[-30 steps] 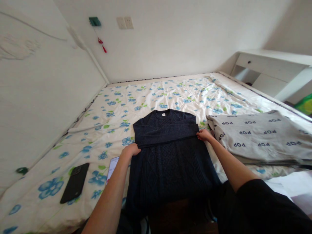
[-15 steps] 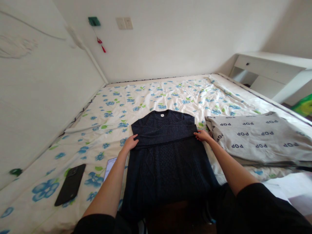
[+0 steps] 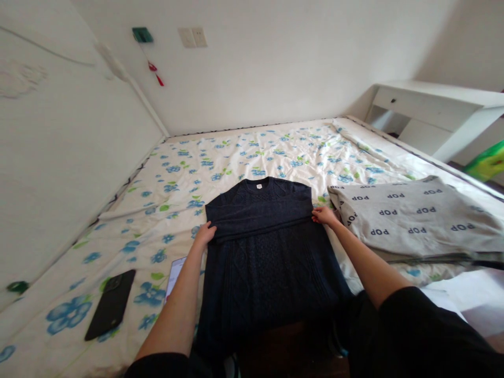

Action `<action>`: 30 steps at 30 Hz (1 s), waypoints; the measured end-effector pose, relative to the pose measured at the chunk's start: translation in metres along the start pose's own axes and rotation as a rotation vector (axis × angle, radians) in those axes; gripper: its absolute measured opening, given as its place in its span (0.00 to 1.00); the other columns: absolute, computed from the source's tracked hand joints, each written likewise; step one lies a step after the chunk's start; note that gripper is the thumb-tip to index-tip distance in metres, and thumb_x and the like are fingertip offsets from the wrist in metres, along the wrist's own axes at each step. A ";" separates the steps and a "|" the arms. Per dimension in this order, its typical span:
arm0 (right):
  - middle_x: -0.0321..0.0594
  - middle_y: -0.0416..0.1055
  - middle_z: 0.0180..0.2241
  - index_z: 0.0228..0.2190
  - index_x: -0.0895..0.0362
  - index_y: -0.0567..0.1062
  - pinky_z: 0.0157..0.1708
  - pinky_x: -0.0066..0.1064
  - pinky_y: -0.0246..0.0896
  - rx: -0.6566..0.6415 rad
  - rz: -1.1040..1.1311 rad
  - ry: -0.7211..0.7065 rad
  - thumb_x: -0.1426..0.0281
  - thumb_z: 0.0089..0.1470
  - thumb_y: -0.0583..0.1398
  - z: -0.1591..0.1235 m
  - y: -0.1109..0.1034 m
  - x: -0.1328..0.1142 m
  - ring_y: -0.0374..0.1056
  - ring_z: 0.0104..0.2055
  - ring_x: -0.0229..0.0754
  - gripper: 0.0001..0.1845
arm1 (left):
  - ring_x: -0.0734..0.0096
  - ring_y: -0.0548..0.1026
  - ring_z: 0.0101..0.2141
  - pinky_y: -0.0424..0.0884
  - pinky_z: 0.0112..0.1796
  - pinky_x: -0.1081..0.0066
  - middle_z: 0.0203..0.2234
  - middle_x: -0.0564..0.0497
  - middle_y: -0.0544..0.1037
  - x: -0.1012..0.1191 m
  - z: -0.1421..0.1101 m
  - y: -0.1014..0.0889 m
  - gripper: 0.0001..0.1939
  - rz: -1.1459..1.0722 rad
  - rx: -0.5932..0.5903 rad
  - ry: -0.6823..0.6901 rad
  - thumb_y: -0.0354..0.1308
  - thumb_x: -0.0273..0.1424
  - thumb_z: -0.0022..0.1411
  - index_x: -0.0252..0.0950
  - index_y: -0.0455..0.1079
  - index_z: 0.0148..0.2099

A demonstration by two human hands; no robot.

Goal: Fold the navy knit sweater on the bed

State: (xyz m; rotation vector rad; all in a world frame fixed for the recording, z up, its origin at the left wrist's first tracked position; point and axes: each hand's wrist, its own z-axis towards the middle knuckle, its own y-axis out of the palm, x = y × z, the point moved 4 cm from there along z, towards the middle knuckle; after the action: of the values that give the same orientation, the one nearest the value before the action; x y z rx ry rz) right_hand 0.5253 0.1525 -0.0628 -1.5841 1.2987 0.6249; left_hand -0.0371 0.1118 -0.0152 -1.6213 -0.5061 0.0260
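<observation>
Pinching the dark sweater (image 3: 271,273) at both sides, fingers (image 3: 211,230) of left hand (image 3: 203,235) and right hand (image 3: 326,216) closed, spanned the near edge of the bed (image 3: 220,157); sleeves (image 3: 255,218) already across the chest, lower body (image 3: 252,299) unfolded.

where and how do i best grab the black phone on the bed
Probably from above, pinching the black phone by its two long edges near the middle: it lies flat on the sheet, narrower across than along, and nothing covers those edges.
</observation>
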 end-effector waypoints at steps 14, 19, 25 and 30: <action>0.35 0.79 0.26 0.48 0.57 0.85 0.41 0.32 0.78 0.027 -0.425 -0.127 0.67 0.63 0.75 -0.009 -0.007 0.011 0.82 0.34 0.46 0.14 | 0.52 0.87 0.55 0.80 0.55 0.61 0.54 0.41 0.89 -0.019 -0.049 -0.011 0.24 0.083 -0.034 0.042 0.65 0.33 0.68 0.39 0.75 0.65; 0.49 0.86 0.43 0.56 0.59 0.83 0.56 0.38 0.76 0.078 -0.659 -0.219 0.72 0.59 0.77 -0.012 0.000 0.010 0.84 0.51 0.57 0.24 | 0.49 0.85 0.57 0.78 0.54 0.60 0.54 0.39 0.87 -0.007 -0.065 -0.013 0.14 0.141 0.121 0.003 0.55 0.34 0.77 0.41 0.77 0.57; 0.46 0.85 0.43 0.58 0.58 0.81 0.56 0.36 0.73 0.034 -0.687 -0.225 0.71 0.60 0.75 -0.009 0.003 0.013 0.82 0.52 0.55 0.26 | 0.48 0.85 0.53 0.77 0.51 0.59 0.48 0.41 0.87 -0.011 -0.057 -0.007 0.11 0.139 0.034 -0.047 0.55 0.38 0.77 0.42 0.75 0.54; 0.43 0.83 0.40 0.55 0.57 0.82 0.53 0.34 0.72 0.032 -0.675 -0.226 0.69 0.63 0.75 -0.006 -0.001 0.014 0.82 0.48 0.53 0.21 | 0.52 0.81 0.61 0.76 0.60 0.61 0.58 0.40 0.82 -0.011 -0.056 -0.012 0.20 0.080 0.034 0.132 0.65 0.34 0.66 0.40 0.72 0.59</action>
State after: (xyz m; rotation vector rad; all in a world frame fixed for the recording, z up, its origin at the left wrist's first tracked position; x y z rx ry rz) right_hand 0.5298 0.1410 -0.0718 -1.7325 0.5451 0.3360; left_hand -0.0326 0.0555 0.0000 -1.5978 -0.3376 -0.0126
